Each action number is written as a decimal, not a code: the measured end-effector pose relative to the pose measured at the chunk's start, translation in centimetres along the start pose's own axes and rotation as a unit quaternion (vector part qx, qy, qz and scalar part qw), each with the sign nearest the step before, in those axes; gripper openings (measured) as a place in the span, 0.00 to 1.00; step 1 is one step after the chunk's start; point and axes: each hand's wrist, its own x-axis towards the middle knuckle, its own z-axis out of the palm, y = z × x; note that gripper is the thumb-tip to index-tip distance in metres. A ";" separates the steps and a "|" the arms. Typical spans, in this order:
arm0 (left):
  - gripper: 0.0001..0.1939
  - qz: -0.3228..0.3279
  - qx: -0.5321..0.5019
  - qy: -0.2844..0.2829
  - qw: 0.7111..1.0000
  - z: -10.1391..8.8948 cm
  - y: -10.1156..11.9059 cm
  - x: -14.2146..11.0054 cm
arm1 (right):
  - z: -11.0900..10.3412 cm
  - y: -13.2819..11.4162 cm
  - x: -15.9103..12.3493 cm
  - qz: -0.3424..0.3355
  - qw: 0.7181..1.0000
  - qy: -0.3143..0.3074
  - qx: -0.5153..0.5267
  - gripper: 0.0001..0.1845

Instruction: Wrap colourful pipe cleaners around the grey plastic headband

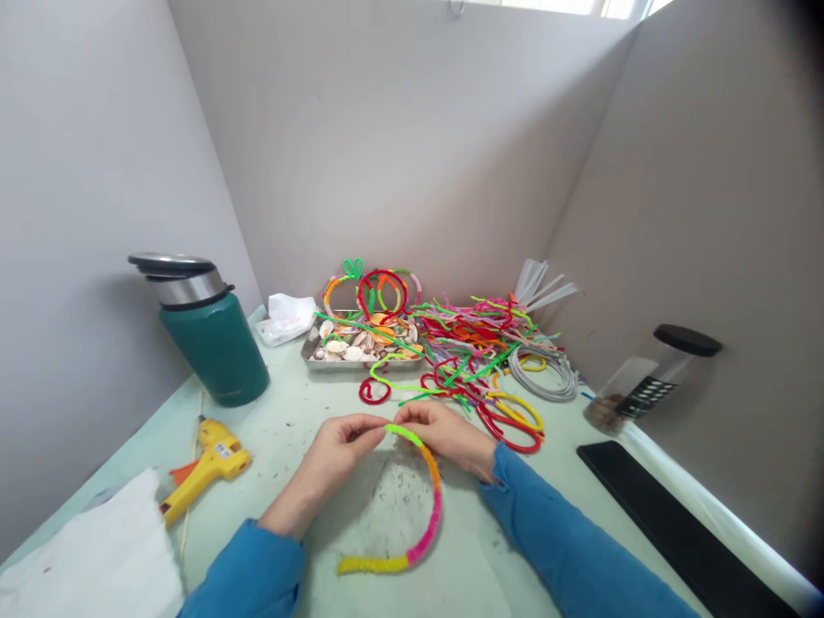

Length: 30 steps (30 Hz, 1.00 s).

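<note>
A curved band wrapped in fuzzy pipe cleaner (pixel 430 506) runs from green at the top through orange and pink to yellow near me. My left hand (pixel 341 446) pinches its green end from the left, fingers closed. My right hand (pixel 451 433) grips the same end from the right, fingers closed on it. Both sleeves are blue. The band's lower yellow end rests on the pale green table (pixel 296 412).
A pile of coloured pipe cleaners (pixel 476 352) and wrapped hoops lies behind my hands. A metal tray of shells (pixel 354 343) stands beside it. A green flask (pixel 209 330), a yellow glue gun (pixel 209 463) and white cloth (pixel 96 558) are at left. A tilted jar (pixel 650 378) and black slab (pixel 669 524) are at right.
</note>
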 end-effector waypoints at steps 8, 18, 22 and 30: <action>0.18 -0.011 0.024 -0.015 1.000 0.2 -0.2 -0.1 | -0.1 0.4 0.6 -0.153 0.963 0.107 -0.195 0.06; 0.16 -0.042 0.037 -0.057 0.997 0.4 -0.5 -0.2 | 0.6 -0.6 -0.4 -0.258 0.927 0.171 -0.209 0.06; 0.17 -0.045 0.029 -0.038 0.998 0.5 -0.4 -0.2 | 0.6 -0.9 -0.8 -0.299 0.913 0.151 -0.233 0.06; 0.18 -0.068 0.034 0.010 0.997 0.5 -0.6 0.0 | 0.3 -0.6 -1.2 -0.387 0.852 0.081 -0.344 0.03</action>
